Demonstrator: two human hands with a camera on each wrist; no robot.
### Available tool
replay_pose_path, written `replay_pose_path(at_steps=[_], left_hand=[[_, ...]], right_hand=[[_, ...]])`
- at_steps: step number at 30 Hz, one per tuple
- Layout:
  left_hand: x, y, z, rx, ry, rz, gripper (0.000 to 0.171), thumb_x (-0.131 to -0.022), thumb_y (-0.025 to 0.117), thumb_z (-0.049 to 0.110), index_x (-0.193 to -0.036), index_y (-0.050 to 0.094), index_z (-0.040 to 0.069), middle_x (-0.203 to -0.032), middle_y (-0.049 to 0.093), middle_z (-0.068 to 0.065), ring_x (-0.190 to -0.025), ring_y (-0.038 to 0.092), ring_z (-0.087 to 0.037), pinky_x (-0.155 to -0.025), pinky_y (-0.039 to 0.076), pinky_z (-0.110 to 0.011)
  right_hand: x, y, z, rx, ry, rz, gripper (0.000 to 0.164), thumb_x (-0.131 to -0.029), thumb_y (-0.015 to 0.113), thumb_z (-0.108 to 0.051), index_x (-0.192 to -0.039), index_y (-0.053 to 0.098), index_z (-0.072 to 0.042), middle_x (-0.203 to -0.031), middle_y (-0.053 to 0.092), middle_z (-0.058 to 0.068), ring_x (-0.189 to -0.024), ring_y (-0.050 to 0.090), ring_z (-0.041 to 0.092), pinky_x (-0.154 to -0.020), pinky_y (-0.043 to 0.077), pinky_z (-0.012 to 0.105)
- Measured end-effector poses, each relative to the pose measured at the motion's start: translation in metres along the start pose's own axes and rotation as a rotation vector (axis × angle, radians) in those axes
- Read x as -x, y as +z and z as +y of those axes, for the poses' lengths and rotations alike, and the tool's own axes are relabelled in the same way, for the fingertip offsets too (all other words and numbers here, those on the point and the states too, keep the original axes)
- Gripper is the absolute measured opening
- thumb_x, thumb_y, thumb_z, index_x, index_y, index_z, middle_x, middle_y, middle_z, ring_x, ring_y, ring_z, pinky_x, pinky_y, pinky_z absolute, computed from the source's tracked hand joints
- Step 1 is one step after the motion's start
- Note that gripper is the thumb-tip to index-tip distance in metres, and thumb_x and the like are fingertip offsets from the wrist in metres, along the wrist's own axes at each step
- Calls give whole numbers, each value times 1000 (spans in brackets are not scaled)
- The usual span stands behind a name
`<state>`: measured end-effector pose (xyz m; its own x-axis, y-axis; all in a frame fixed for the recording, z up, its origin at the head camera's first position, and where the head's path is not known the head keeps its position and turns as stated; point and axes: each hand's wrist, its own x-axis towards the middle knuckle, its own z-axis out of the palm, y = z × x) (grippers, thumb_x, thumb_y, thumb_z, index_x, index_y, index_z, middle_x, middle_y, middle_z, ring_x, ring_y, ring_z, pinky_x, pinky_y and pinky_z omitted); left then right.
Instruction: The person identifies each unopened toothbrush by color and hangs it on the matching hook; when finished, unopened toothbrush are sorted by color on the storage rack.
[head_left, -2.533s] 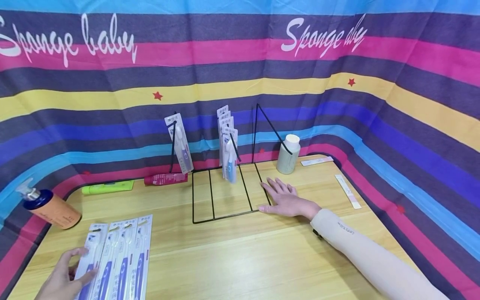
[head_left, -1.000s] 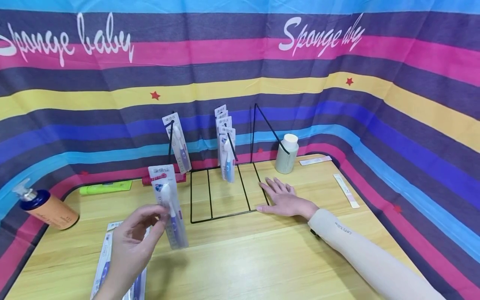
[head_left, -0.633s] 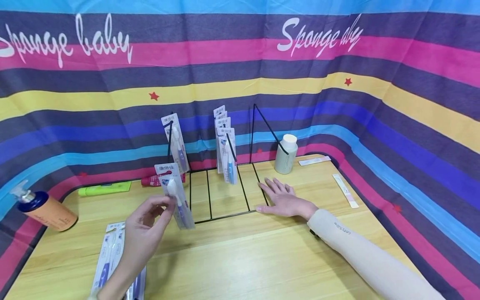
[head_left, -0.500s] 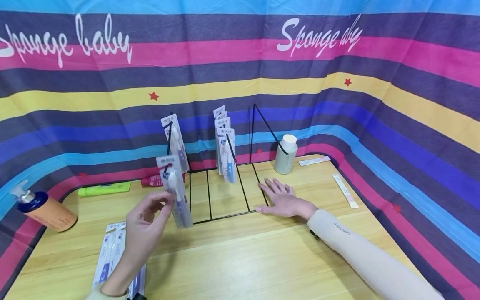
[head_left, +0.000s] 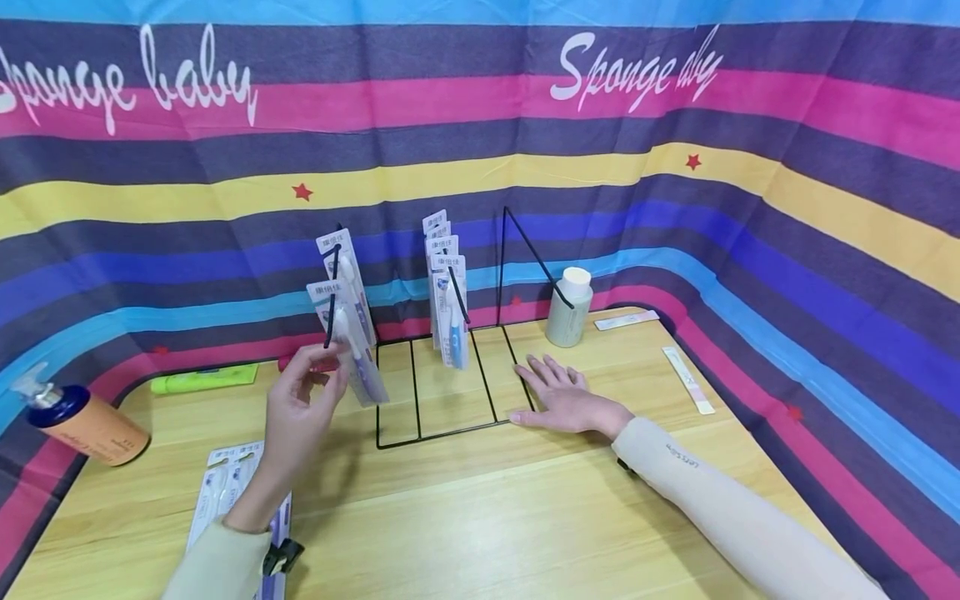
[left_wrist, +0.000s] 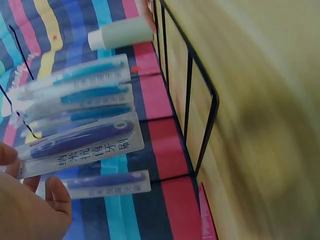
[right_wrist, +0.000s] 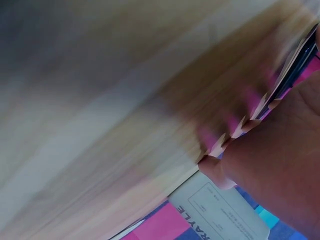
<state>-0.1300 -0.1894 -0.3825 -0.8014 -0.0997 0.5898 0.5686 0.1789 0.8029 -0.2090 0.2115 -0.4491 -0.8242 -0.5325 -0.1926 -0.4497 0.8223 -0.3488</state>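
My left hand [head_left: 303, 417] pinches a packaged purple toothbrush [head_left: 358, 354] by its edge, between thumb and fingers. The left hook of a black wire rack [head_left: 416, 392] passes through the top of its card. Another purple toothbrush pack [head_left: 362, 302] hangs farther back on that hook, and several blue toothbrush packs [head_left: 453, 321] hang on the middle hook. The left wrist view shows the held toothbrush [left_wrist: 85, 142] between these. My right hand [head_left: 558, 400] lies with fingers spread on the right side of the rack's base. Under my left forearm, more purple toothbrush packs [head_left: 213, 492] lie on the table, partly hidden.
A grey-green bottle [head_left: 570, 312] stands behind the rack's bare right hook [head_left: 536, 258]. Two paper strips [head_left: 627, 320] lie at the right. At the left are a pump bottle [head_left: 93, 429], a green tube [head_left: 204, 378] and a mostly covered red tube [head_left: 324, 364]. A striped curtain rises behind.
My left hand took one toothbrush pack from the table, carried it up and right to the rack, and slid it back along the left hook. The right hand stayed put.
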Motion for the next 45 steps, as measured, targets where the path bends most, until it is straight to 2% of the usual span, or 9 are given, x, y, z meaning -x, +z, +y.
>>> replay_pose_path(at_steps=[4, 10, 17, 18, 24, 28, 34, 39, 45], left_hand=[[-20, -2, -10, -7, -42, -37, 30, -103, 63, -14, -133, 65, -12, -128, 69, -10, -103, 62, -17, -86, 52, -20], [-44, -6, -20, 43, -161, -122, 42, -109, 63, 0, -151, 55, -5, -152, 56, -9, -124, 55, -20, -86, 51, -18], [-50, -13, -30, -32, -212, -141, 45, -111, 64, 8, -155, 55, 3, -154, 50, -7, -114, 56, -20, -68, 46, -20], [-48, -13, -30, -34, -211, -138, 44, -111, 63, 7, -154, 56, 2, -153, 50, -7, -116, 54, -19, -70, 47, -20], [-37, -22, -33, -35, -173, -132, 43, -110, 62, 3, -153, 57, -2, -147, 51, -9, -119, 55, -21, -89, 49, -19], [-24, -31, -27, -35, -168, -126, 41, -110, 61, 2, -151, 57, -1, -144, 53, -5, -122, 55, -22, -93, 48, -19], [-4, -51, -16, -42, -185, -109, 37, -111, 60, 2, -148, 61, 1, -134, 62, -2, -115, 58, -17, -89, 51, -19], [24, -80, -7, -102, -273, -60, 34, -111, 62, 2, -144, 65, 4, -134, 68, 7, -115, 62, -10, -85, 54, -16], [59, -118, -6, -370, -472, -75, 35, -112, 63, 11, -147, 61, 5, -121, 66, 31, -106, 60, 4, -81, 52, -14]], right_hand=[[-2, 0, 0, 7, 13, -12, 103, -104, 49, -78, -177, 10, -17, -182, -1, 14, -166, -6, 41, -125, 1, 73], [-3, 1, -1, 13, 14, -17, 103, -103, 48, -79, -178, 9, -18, -182, -2, 13, -166, -6, 40, -125, 2, 73], [-3, 1, -5, 6, 3, -14, 103, -103, 48, -79, -177, 10, -17, -182, -1, 15, -166, -5, 42, -124, 1, 74], [-3, 1, -5, 9, 6, -15, 104, -103, 48, -79, -177, 9, -18, -182, -1, 14, -166, -5, 41, -125, 2, 74], [-4, 3, -5, 17, 17, -20, 104, -103, 46, -81, -178, 8, -19, -183, -2, 12, -166, -6, 39, -125, 1, 72], [-3, 4, -5, 5, 9, -19, 104, -103, 47, -80, -178, 9, -19, -183, -2, 12, -166, -7, 40, -125, 1, 73], [-2, 6, -4, 8, 14, -7, 103, -103, 48, -79, -177, 11, -18, -183, 0, 13, -166, -5, 40, -125, 2, 74], [-2, 8, -6, 3, 9, -17, 103, -103, 47, -80, -178, 11, -19, -183, 0, 13, -166, -5, 40, -125, 2, 73], [1, 7, -4, -21, 15, -10, 103, -103, 49, -79, -177, 10, -19, -183, -1, 13, -166, -6, 41, -125, 1, 73]])
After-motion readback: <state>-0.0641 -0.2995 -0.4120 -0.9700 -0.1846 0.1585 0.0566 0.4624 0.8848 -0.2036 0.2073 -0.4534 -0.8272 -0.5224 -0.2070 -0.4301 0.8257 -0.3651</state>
